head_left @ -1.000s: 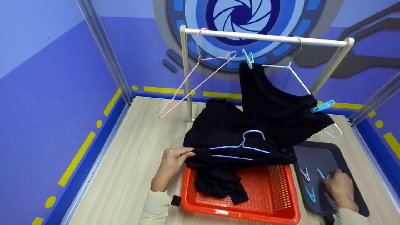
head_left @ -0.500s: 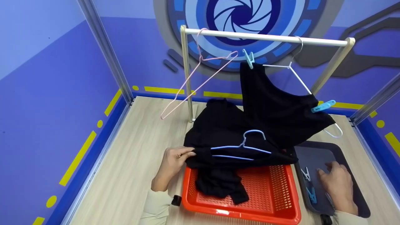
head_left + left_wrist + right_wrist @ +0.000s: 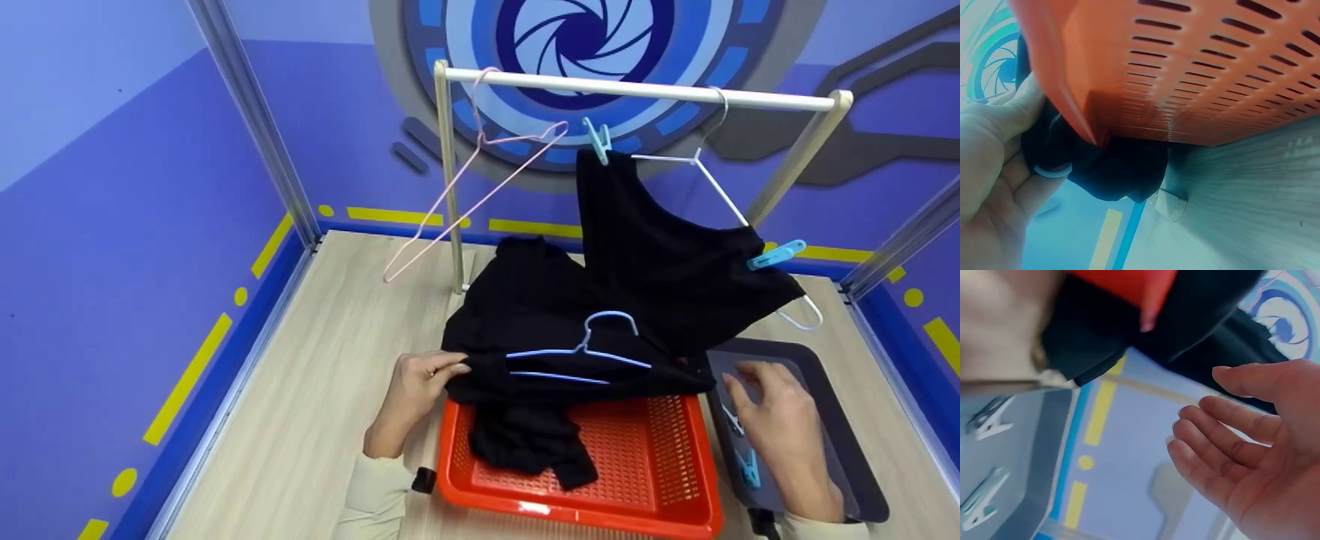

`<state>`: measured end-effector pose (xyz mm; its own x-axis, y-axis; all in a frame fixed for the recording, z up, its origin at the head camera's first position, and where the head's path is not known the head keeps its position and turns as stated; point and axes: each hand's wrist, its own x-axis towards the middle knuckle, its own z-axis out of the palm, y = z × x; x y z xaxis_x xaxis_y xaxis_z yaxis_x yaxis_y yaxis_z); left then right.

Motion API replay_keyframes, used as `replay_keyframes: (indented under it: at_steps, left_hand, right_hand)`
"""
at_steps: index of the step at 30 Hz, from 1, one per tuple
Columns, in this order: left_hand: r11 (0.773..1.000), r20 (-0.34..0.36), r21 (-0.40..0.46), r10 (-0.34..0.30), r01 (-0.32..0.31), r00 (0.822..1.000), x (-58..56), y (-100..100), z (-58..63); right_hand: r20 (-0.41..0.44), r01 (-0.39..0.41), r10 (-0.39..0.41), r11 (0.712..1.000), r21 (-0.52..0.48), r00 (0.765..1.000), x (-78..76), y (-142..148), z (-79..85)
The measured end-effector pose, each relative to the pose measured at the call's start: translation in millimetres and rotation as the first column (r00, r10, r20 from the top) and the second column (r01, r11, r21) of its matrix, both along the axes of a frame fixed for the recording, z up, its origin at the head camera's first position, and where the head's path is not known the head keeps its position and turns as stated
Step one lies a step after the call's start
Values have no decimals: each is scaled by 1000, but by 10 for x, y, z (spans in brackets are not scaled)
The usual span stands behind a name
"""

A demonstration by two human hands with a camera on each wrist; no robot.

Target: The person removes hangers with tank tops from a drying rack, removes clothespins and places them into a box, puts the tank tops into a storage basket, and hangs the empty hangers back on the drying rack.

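My left hand point(image 3: 416, 379) pinches the left end of a black garment point(image 3: 487, 315) draped over the back of a red basket point(image 3: 570, 514). A light blue hanger point(image 3: 582, 349) lies in the garment's opening, its hook upward. In the left wrist view, a pale curved bit of hanger point(image 3: 1053, 171) shows in the cloth beside the fingers. My right hand point(image 3: 784, 420) hovers over the left part of a dark grey tray point(image 3: 844, 427), fingers loosely bent. The right wrist view shows nothing between thumb and fingers. A white clothespin point(image 3: 733, 421) and a blue clothespin point(image 3: 748, 469) lie in the tray.
Behind stands a rack with a white bar point(image 3: 637, 88). A bare pink hanger point(image 3: 450, 187) hangs at its left. At its right, a white hanger point(image 3: 724, 191) carries a black top point(image 3: 667, 262) with blue clothespins point(image 3: 776, 255) at the shoulders. Walls enclose the table point(image 3: 300, 390).
My right hand has lifted from the clothespins in the tray and moved left toward the garment. A teal clothespin showed at its fingertips one second ago. The left hand stays put.
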<state>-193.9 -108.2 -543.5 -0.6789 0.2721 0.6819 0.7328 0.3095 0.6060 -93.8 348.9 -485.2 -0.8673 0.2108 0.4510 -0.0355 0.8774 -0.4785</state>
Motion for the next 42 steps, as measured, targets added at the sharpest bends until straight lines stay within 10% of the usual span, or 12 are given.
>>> replay_keyframes:
  at_steps: [9, 27, 42]
  left_hand:
    - [1000, -14, -10, 3, -4, 1000, -12, 1, -5]
    - [1000, -22, -10, 12, -13, 1000, 0, 9, -1]
    - [1000, 4, -12, 17, -17, 1000, 7, 9, -6]
  right_hand:
    - [-259, -268, 276, 961, 69, 926, -109, -354, 149]
    - [-349, -577, 565, 813, 79, 747, -374, -943, 170]
    - [-375, -591, 570, 804, 67, 732, -404, -950, 45]
